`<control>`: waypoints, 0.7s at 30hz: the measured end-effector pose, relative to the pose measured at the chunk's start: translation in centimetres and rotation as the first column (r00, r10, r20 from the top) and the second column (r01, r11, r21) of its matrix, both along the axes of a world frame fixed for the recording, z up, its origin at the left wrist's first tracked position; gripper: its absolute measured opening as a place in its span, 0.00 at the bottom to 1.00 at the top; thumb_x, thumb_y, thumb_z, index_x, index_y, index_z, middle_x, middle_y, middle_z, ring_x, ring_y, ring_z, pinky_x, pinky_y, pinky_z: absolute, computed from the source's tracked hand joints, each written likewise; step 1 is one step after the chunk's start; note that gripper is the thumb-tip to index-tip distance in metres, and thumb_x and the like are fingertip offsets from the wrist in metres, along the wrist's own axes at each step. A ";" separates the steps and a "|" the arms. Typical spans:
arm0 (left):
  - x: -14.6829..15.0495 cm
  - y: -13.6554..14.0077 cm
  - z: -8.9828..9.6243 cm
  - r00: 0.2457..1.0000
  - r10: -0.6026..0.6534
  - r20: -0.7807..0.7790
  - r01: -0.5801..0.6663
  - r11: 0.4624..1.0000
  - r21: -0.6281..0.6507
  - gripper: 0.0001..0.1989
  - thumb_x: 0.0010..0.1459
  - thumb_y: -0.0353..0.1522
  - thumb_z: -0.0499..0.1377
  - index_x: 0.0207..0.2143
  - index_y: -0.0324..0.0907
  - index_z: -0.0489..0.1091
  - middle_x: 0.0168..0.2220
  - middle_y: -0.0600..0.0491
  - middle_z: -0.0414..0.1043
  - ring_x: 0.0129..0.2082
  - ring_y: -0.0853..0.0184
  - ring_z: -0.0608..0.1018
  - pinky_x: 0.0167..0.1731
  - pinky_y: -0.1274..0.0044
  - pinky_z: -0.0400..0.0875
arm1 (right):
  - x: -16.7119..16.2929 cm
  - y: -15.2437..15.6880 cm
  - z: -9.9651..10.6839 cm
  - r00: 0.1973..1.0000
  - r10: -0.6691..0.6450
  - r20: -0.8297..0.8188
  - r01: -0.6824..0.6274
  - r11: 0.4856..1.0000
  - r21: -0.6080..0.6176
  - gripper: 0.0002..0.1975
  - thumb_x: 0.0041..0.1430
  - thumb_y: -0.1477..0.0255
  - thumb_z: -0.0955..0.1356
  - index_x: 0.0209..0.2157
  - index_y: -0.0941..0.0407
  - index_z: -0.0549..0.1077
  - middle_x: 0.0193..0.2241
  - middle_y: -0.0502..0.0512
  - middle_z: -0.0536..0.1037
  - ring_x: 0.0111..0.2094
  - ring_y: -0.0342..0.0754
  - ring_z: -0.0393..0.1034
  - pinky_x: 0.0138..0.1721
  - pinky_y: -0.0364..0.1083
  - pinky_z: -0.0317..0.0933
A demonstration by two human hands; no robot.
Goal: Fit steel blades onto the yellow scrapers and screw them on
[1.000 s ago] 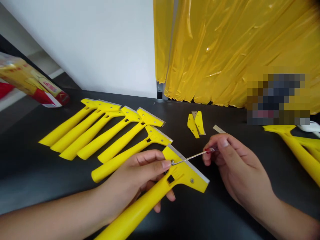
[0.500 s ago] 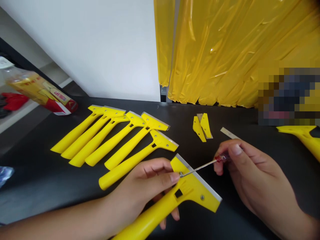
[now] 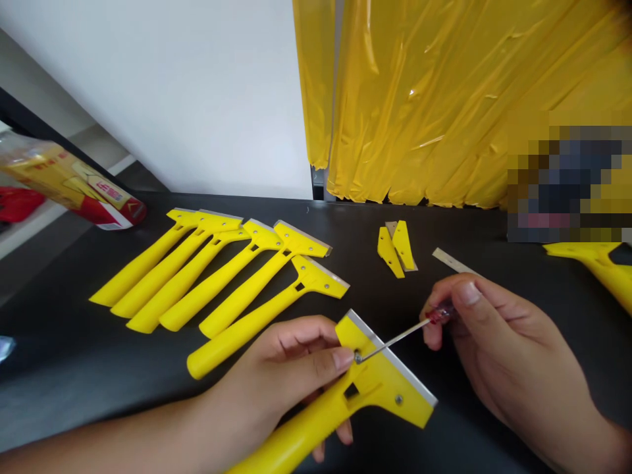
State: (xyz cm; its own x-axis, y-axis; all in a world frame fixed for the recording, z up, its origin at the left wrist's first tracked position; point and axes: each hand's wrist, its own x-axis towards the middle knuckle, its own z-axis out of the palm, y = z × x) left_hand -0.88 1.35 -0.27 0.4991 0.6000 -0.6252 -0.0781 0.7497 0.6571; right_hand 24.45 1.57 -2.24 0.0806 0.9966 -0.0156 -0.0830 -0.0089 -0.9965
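A yellow scraper (image 3: 380,388) with a metal blade along its head is gripped in my left hand (image 3: 291,368), the thumb beside a small screw (image 3: 357,357) near one hole of the head. A second screw (image 3: 399,399) sits in the other end of the head. My right hand (image 3: 503,349) pinches the reddish clear handle of a screwdriver (image 3: 395,340), its thin shaft reaching across the blade so that the tip touches or nearly touches the screw by my thumb. The scraper's handle runs down out of the picture's lower edge.
Several yellow scrapers (image 3: 222,283) lie in a row at left. Beyond my right hand are loose yellow plates (image 3: 391,252) and a bare blade (image 3: 451,260). Another scraper part (image 3: 592,257) lies far right, a bottle (image 3: 79,181) far left. Yellow plastic sheeting (image 3: 419,99) hangs behind.
The screw by my left thumb and the screwdriver tip sit slightly lower on the scraper head. Both hands keep their grips; the whole view has shifted a little.
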 end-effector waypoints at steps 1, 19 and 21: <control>0.0 0.0 0.0 1.000 0.000 0.002 0.000 1.000 0.005 0.17 0.60 0.45 0.71 0.38 0.42 0.74 0.30 0.50 0.83 0.24 0.66 0.84 0.18 0.84 0.76 | 0.0 0.0 0.0 1.000 0.001 -0.004 -0.001 1.000 -0.002 0.17 0.68 0.55 0.74 0.33 0.53 0.82 0.24 0.52 0.79 0.25 0.42 0.74 0.29 0.37 0.71; -0.3 -0.2 -0.2 0.998 -0.060 -0.005 0.060 0.998 -0.008 0.15 0.61 0.45 0.71 0.38 0.44 0.76 0.26 0.54 0.81 0.20 0.67 0.82 0.17 0.84 0.75 | 0.4 0.0 -0.2 0.995 -0.050 0.083 0.051 0.999 -0.001 0.20 0.67 0.53 0.74 0.30 0.54 0.81 0.24 0.52 0.78 0.22 0.42 0.71 0.25 0.40 0.66; -0.3 -0.1 -0.1 0.996 -0.085 -0.025 0.084 0.996 -0.022 0.16 0.61 0.46 0.71 0.38 0.44 0.76 0.27 0.53 0.82 0.20 0.67 0.82 0.16 0.84 0.75 | 0.7 -0.1 -0.4 0.992 -0.056 0.114 0.058 0.998 -0.011 0.20 0.68 0.53 0.74 0.29 0.53 0.80 0.25 0.52 0.79 0.23 0.42 0.70 0.27 0.41 0.65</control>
State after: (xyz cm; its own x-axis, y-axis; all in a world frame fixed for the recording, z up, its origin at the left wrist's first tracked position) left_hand -1.15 1.24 -0.37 0.5308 0.5430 -0.6506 0.0033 0.7664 0.6423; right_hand 25.12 1.45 -2.64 0.1391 0.9901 -0.0176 0.0296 -0.0219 -0.9993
